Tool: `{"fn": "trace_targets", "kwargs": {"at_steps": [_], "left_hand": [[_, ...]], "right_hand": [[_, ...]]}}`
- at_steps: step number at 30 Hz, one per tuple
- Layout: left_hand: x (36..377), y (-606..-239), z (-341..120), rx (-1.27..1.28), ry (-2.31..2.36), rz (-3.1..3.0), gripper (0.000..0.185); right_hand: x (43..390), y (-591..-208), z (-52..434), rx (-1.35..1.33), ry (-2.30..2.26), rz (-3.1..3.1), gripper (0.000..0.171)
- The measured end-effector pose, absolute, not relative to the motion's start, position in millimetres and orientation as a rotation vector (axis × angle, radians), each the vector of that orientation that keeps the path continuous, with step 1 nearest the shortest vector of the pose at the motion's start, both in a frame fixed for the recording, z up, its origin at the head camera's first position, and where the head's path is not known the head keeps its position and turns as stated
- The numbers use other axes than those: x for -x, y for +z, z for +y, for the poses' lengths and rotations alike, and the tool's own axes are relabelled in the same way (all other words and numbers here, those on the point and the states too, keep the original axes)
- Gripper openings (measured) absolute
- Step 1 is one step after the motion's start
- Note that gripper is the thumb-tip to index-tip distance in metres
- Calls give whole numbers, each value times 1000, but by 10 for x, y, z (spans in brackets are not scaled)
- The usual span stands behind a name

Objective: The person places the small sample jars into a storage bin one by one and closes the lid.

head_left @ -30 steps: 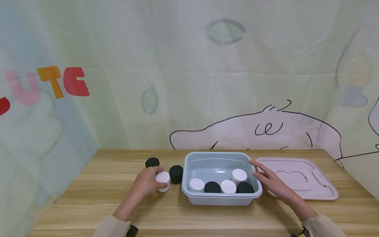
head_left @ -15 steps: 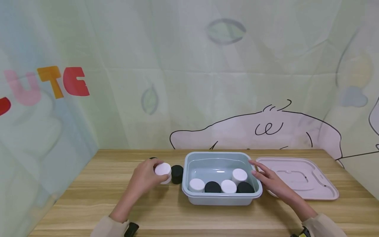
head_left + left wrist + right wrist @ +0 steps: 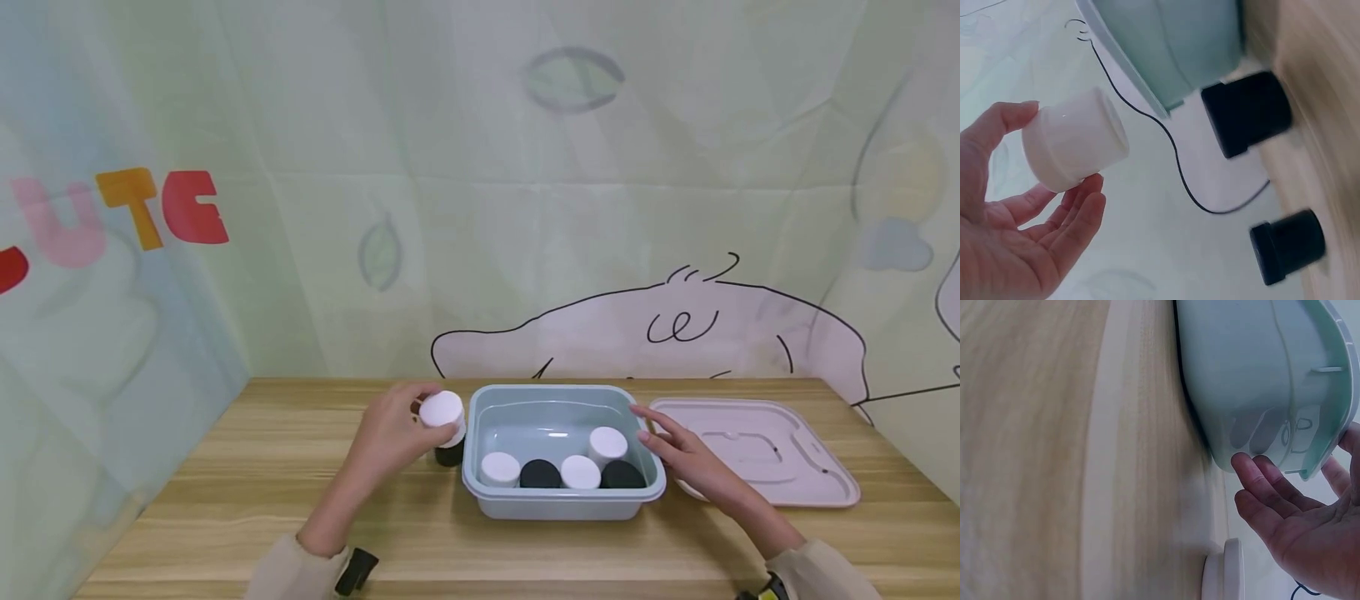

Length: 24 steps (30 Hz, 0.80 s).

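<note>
A: What does the left hand (image 3: pixel 393 427) have?

B: A white jar (image 3: pixel 442 412). The grip is spread just to the jar's width, thumb and fingers pressing on opposite sides. It sits left of centre in the head frame, tilted in the left wrist view and held clear of the worktop (image 3: pixel 225 500).

A: And the right hand (image 3: pixel 688 465)?

B: Right of centre in the head frame, at the right end of the blue tub (image 3: pixel 558 494). Its grip is loose, the fingers fairly straight and parted, fingertips at the rim and side wall. It isn't curled round anything.

A: What is nearest the held jar?

B: A black jar (image 3: pixel 450 456), partly hidden under it in the head frame, standing on the worktop just beside the tub's left wall. The left wrist view has that one at upper right and a second black jar (image 3: pixel 1288 245) at lower right.

A: Inside the tub?

B: Three white jars (image 3: pixel 581 472) and two black jars (image 3: pixel 540 474). Four make a row along the near wall, white, black, white, black from left to right. The third white one is behind that row, towards the right.

A: Farther out?

B: A pale pink lid (image 3: pixel 798 468) lies flat on the worktop, right of the tub. A printed curtain (image 3: pixel 315 150) fills the upper frame, with coloured letters (image 3: pixel 129 204) at left.
</note>
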<state>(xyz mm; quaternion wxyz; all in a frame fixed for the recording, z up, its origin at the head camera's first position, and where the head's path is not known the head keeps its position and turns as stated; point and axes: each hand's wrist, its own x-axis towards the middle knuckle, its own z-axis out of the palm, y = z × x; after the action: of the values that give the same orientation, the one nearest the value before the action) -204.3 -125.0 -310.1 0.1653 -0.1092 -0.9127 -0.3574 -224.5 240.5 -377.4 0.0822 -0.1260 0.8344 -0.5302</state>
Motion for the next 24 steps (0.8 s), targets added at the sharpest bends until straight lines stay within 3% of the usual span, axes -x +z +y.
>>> {"fn": "trace_targets", "kwargs": {"at_steps": [24], "left_hand": [[2240,-3193,-364,582,-1127,-2637,46]], "right_hand": [[2305,-3795,2435,405,-1585,2476,53]]}}
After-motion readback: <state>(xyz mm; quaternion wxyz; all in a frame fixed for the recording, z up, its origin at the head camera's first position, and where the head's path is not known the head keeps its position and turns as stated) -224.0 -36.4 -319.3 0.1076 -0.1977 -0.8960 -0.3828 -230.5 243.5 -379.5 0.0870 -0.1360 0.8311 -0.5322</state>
